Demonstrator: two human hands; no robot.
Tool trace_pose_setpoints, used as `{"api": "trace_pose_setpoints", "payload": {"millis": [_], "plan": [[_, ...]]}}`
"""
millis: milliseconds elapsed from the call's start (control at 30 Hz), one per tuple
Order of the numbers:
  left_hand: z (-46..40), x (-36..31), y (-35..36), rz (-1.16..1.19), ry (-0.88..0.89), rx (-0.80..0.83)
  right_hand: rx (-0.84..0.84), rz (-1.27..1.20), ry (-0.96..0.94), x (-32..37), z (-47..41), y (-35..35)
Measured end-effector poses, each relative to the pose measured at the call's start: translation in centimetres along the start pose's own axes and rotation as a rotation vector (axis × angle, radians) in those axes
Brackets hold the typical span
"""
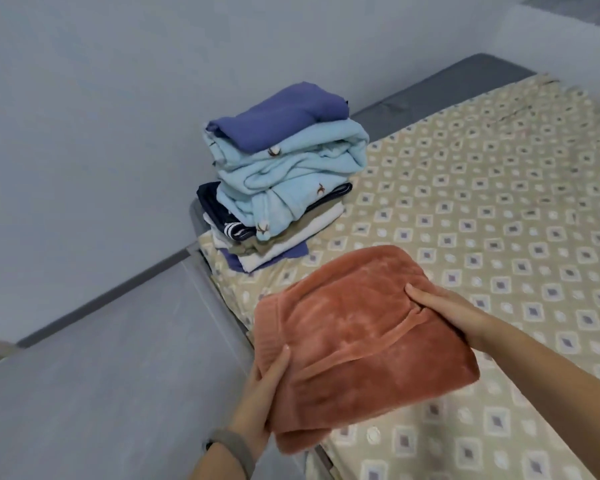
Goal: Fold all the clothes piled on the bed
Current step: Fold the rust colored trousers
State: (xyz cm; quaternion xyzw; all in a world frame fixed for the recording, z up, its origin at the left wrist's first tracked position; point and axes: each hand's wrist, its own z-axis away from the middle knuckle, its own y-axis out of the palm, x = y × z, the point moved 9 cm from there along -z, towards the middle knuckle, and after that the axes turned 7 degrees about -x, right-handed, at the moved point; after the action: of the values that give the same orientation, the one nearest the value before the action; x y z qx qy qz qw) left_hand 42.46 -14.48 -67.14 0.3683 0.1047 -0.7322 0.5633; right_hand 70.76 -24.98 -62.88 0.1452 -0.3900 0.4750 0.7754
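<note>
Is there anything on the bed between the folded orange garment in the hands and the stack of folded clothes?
Nothing visible does. Both hands, left hand and right hand, hold the orange garment. Between it and the stack only bare patterned bedsheet shows.

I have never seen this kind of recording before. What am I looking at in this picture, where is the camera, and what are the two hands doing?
There is no machine here. A person wears one camera on the head, which looks forward and down, so you see that person's own arms. The left hand and the right hand hold a folded orange-red fleece garment from its two sides, above the near corner of the bed, which has a beige patterned sheet. Further away, near the bed's edge, stands a stack of folded clothes: a purple piece on top, light blue ones under it, then dark, white and khaki pieces. A band is on the left wrist. I see no unfolded clothes.
</note>
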Motion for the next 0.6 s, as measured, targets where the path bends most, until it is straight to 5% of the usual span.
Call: {"api": "trace_pose_setpoints", "payload": {"millis": [233, 600], "plan": [[-10.2, -2.4, 0.9, -0.001, -0.056, 0.0, -0.202, 0.023, -0.137, 6.0, -10.5, -0.7], [-16.1, -1.6, 0.9, -0.018, -0.121, -0.292, -0.489, 0.23, -0.161, 4.2, -19.4, 0.6]]}}
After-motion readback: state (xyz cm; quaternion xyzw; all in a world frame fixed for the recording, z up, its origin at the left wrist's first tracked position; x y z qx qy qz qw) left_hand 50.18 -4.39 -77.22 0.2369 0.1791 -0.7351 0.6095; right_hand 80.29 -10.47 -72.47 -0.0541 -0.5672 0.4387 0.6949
